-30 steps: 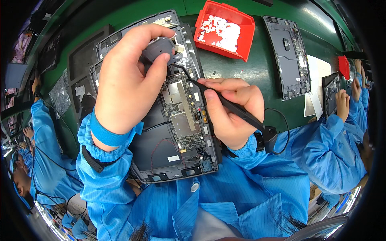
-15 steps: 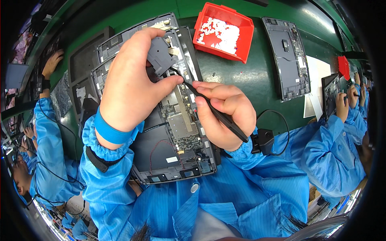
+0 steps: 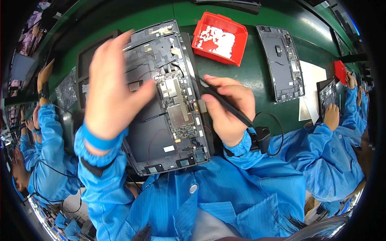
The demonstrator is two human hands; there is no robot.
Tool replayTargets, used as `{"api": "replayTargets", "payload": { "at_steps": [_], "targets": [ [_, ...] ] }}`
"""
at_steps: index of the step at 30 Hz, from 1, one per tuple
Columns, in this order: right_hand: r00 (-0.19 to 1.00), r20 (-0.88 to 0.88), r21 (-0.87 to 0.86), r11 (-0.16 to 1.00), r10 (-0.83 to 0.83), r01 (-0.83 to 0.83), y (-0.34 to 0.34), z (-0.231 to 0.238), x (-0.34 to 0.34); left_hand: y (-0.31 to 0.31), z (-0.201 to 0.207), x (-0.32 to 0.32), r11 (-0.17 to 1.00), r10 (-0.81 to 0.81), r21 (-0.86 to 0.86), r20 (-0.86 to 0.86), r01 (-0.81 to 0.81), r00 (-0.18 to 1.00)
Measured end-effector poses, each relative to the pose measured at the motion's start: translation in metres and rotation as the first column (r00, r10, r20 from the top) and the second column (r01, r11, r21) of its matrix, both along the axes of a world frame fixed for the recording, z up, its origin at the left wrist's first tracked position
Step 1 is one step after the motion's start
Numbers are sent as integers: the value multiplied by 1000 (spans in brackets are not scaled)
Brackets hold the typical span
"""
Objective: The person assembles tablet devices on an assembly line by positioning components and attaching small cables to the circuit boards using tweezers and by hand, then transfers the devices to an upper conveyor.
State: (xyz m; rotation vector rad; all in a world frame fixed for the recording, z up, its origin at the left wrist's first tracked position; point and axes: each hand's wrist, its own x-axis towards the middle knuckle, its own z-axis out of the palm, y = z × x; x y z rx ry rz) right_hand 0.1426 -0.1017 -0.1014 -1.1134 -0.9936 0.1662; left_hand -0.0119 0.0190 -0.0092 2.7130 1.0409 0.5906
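An opened tablet-like device [image 3: 138,144] lies in front of me, its circuit board [image 3: 179,114] and thin wires exposed. Over its left side hovers my left hand [image 3: 110,90], blurred, fingers apart and holding nothing. A flat grey plate [image 3: 161,57] rests at the device's upper end, with a short black cable [image 3: 179,69] just beside it. Black tweezers [image 3: 229,105] are gripped in my right hand [image 3: 237,114], to the right of the device. Their tips point up and left, near the device's right edge.
A red bin [image 3: 240,44] of small white pieces stands beyond my right hand. Farther right lies another opened device [image 3: 281,64] near white sheets [image 3: 313,80]. Dark frames [image 3: 94,52] lie at left. Co-workers in blue sit on both sides, one hand [image 3: 332,116] at a device.
My left hand has let go of the grey plate and moved left, its fingers opening. The right hand has drawn the tweezers back from the plate toward the right.
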Motion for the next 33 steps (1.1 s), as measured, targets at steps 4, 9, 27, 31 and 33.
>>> {"api": "replayTargets", "payload": {
  "at_steps": [4,9,27,31,33],
  "targets": [
    [983,131,-292,953,126,-83,-36,-4,10,-32,-20,-94,846,406,-402,61,-350,912],
    [960,83,-378,900,266,-217,-45,7,-16,-81,-65,-85,857,346,-459,180,-233,921],
    [724,-539,33,869,431,-494,75,98,23,93,4,-86,324,531,-712,682,623,503],
    [790,-484,30,909,378,-416,68,67,33,175,-21,-53,351,755,-710,600,611,263],
    [829,-459,-41,925,318,-377,50,46,34,222,-49,-39,357,840,-725,525,589,136]
  ]
}}
